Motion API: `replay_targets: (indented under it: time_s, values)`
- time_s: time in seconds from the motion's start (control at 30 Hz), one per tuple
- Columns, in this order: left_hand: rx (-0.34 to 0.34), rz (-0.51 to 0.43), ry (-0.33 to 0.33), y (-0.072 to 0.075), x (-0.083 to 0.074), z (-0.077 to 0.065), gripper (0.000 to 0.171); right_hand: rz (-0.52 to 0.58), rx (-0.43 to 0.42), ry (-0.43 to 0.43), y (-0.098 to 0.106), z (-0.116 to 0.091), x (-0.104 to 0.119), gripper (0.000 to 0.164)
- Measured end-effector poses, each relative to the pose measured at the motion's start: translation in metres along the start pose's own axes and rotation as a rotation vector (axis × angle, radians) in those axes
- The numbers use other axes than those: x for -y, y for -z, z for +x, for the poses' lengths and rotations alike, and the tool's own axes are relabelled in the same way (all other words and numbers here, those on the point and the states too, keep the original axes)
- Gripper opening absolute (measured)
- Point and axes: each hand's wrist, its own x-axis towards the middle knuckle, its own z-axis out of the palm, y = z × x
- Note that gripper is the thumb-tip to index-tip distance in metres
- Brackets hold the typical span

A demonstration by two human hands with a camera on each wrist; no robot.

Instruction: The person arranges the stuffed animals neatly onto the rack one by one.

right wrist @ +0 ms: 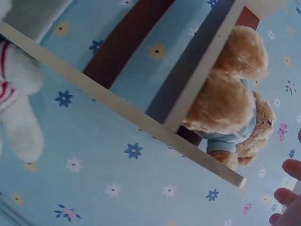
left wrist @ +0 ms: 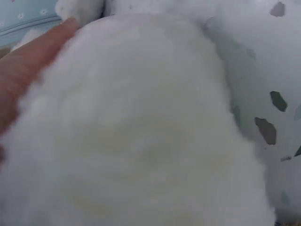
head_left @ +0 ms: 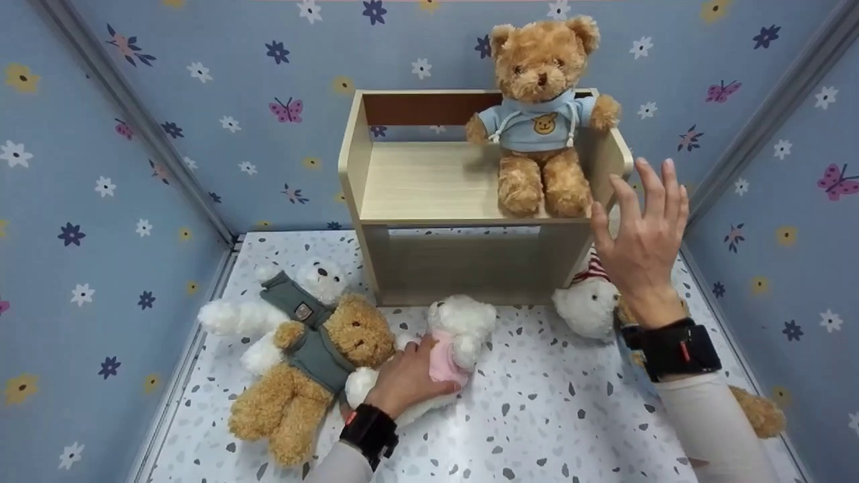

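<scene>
Our left hand [head_left: 411, 381] grips the white bear in a pink top [head_left: 443, 355], thumb on the pink cloth and fingers across its body; its fur fills most of the left wrist view. That bear lies on the speckled white surface [head_left: 530, 416], in front of the wooden shelf unit [head_left: 429, 181]. Our right hand [head_left: 644, 235] is raised with fingers spread, holding nothing, just beside the unit's right panel.

Around us there is plenty to work past. Close on the left hand's outer side, a brown bear in a grey-green top [head_left: 322, 362] lies partly across another white bear [head_left: 241, 318]. A brown bear in a blue hoodie [head_left: 543, 127] sits upright at the right end of the upper shelf, against that panel. Below the right hand, a white bear in red stripes [head_left: 587, 308] lies next to the unit, partly hidden by our wrist. Our right forearm also covers much of a further brown bear [head_left: 758, 412], so we cannot tell quite how it lies. Flowered blue walls [head_left: 80, 201] close in the space behind and on both sides.
</scene>
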Motion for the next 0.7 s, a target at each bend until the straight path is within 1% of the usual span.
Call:
replay_targets:
  time_s: [0.03,0.1,0.17,0.27,0.4,0.5,0.57,0.7]
  values:
    - [0.010,-0.006,0.015,-0.003,0.000,0.000,0.120,0.002,-0.003,0.000,0.001,-0.007,-0.002,0.043]
    - [0.004,-0.017,0.028,-0.008,-0.001,0.000,0.127,0.005,-0.003,-0.001,0.001,-0.020,-0.006,0.042]
    - [-0.016,-0.015,0.025,-0.013,-0.003,-0.001,0.127,0.002,0.007,-0.005,0.001,-0.033,-0.010,0.042]
    - [-0.084,0.003,-0.006,-0.021,-0.003,-0.001,0.119,0.000,0.030,-0.015,-0.001,-0.051,-0.015,0.042]
    - [-0.180,0.037,-0.030,-0.029,-0.001,-0.003,0.107,0.012,0.067,-0.037,-0.007,-0.076,-0.021,0.041]
    - [-0.219,0.050,-0.033,-0.034,0.002,-0.004,0.101,0.020,0.090,-0.047,-0.013,-0.094,-0.024,0.039]
    - [-0.246,0.053,-0.046,-0.036,0.004,-0.005,0.099,0.009,0.106,-0.046,-0.016,-0.106,-0.027,0.038]
    - [-0.306,0.091,-0.074,-0.038,0.007,-0.007,0.092,-0.005,0.130,-0.045,-0.020,-0.126,-0.032,0.036]
